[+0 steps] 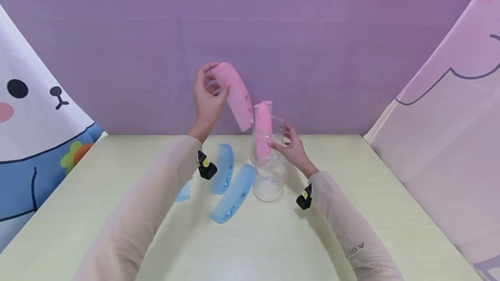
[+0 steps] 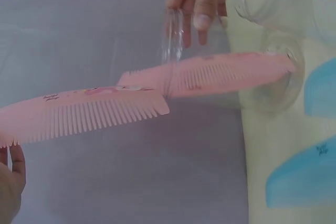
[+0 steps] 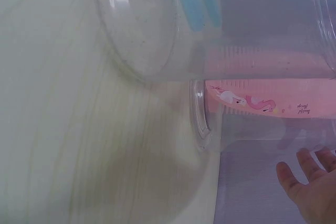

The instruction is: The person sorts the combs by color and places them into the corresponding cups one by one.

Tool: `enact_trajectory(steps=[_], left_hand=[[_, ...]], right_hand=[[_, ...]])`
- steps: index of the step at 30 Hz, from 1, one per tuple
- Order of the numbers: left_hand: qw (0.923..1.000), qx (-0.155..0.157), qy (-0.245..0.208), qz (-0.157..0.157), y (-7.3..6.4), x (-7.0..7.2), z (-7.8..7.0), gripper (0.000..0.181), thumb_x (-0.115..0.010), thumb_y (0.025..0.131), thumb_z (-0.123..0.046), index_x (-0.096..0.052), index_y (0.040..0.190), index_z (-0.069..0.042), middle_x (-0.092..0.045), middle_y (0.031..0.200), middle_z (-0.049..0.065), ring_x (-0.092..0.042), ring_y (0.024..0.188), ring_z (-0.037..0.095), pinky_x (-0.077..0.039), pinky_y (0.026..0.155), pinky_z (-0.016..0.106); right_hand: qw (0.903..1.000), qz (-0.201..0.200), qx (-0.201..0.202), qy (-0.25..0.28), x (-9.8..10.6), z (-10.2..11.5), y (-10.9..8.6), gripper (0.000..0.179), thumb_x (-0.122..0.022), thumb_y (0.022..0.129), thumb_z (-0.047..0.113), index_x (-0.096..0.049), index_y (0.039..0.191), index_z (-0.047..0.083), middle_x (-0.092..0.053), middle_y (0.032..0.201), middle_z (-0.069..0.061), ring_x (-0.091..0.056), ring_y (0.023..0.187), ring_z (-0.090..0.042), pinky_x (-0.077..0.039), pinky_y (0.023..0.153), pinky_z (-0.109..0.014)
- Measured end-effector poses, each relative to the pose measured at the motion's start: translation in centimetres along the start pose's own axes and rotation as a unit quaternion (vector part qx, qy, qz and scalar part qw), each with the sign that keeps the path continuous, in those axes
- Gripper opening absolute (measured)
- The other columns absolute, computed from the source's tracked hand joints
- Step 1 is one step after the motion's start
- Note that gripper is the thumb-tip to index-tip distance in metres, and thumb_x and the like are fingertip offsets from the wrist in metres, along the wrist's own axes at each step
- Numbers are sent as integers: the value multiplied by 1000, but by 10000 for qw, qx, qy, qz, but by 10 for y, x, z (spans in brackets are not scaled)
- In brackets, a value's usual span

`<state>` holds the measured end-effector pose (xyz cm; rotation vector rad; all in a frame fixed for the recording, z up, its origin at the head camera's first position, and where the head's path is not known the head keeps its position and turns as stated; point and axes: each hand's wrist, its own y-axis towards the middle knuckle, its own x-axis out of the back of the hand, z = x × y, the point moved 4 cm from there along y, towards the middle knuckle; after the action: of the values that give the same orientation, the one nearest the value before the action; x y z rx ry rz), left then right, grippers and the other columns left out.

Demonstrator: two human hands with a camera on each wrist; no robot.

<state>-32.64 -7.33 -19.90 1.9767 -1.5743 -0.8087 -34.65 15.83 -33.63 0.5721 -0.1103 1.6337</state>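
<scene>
My left hand (image 1: 208,99) pinches a pink comb (image 1: 236,94) near its upper end, fingers at the teeth side. The comb slants down to the right, its lower end close to the rim of the rear clear jar (image 2: 257,100). Inside that jar stand pink combs (image 1: 263,125), their tops sticking out above the rim. My right hand (image 1: 293,146) holds the rear jar from the right, thumb in front and fingers behind. In the right wrist view a flamingo print shows on a pink comb (image 3: 262,98) through the jar wall.
A second clear jar (image 1: 269,190) stands in front of the rear one. Two blue combs (image 1: 233,194) lie on the pale table (image 1: 250,250) left of it. Another blue comb (image 1: 183,192) is partly hidden by the left sleeve. A purple cloth (image 1: 312,55) hangs behind the table.
</scene>
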Motion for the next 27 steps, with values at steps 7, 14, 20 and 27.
enact_trajectory(steps=[7, 14, 20, 27], left_hand=[[9993, -257, -154, -211, 1, -12, -5, 45, -58, 79, 11, -43, 120, 7, -54, 101, 25, -60, 77, 36, -53, 64, 21], [9983, -177, -374, -420, 0, -22, 0, 44, -59, 78, 11, -44, 118, 4, -53, 93, 17, -60, 74, 33, -53, 62, 21], [9980, -103, -326, -530, -7, -30, 8, 43, -59, 78, 11, -44, 117, 4, -53, 93, 19, -60, 76, 29, -53, 64, 22], [9982, 101, -241, -535, -15, -42, 19, 42, -58, 78, 11, -44, 117, 3, -52, 91, 18, -60, 77, 29, -54, 67, 29]], right_hand=[[10000, 5, 59, 6, 0, -10, 6, 81, -68, 81, 16, -17, 143, 1, -28, 145, -23, -31, 131, -41, -34, 103, -53], [9998, -86, 128, -82, -1, -35, 17, 83, -70, 80, 27, -19, 144, 11, -30, 146, -14, -33, 131, -34, -36, 103, -50], [9996, -146, 166, -160, -1, -37, 17, 82, -70, 80, 27, -20, 143, 13, -31, 145, -13, -36, 130, -33, -38, 102, -48], [9997, -117, 173, -143, -1, -37, 17, 82, -69, 80, 26, -19, 144, 13, -30, 146, -13, -35, 130, -33, -38, 102, -47]])
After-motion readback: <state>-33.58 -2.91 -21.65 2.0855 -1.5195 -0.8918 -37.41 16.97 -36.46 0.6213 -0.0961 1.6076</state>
